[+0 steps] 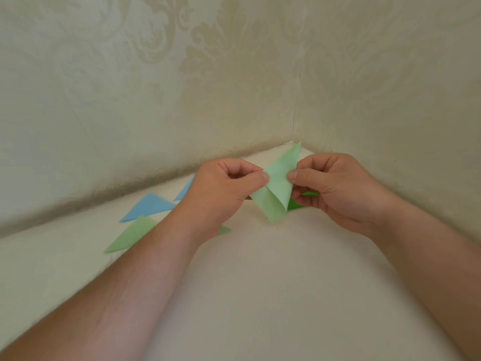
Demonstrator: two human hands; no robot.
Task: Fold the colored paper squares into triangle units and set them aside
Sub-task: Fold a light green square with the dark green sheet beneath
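Light green paper (277, 187): held up off the white surface (260, 282), just right of frame centre; partly folded, one point up toward 1 o'clock, a folded flap hanging toward 6 o'clock.
Left hand (223, 190): at 9 o'clock of the light green paper; thumb and forefinger pinching its left edge, other fingers curled under.
Right hand (335, 188): at 3 o'clock of the same paper; thumb pressed on its right edge, fingers curled behind, clenched on the sheet.
Dark green paper (296, 204): below and behind the held sheet, at about 5 o'clock of it; mostly hidden by the right hand's fingers, shape not readable; cannot tell whether lying on the surface or touched by the hand.
Blue triangle (149, 207): flat on the surface at 9 o'clock of the left hand, well apart from the held paper.
Second blue triangle (186, 190): just beside the left hand at 10 o'clock, partly hidden behind it.
Green triangle (130, 234): flat at 8 o'clock of the left hand, just below the blue triangle, its right part covered by the left forearm.
Small green tip (224, 230): peeking out at 6 o'clock of the left wrist.
Walls (156, 87): patterned cream, meeting in a corner at 12 o'clock of the held paper.
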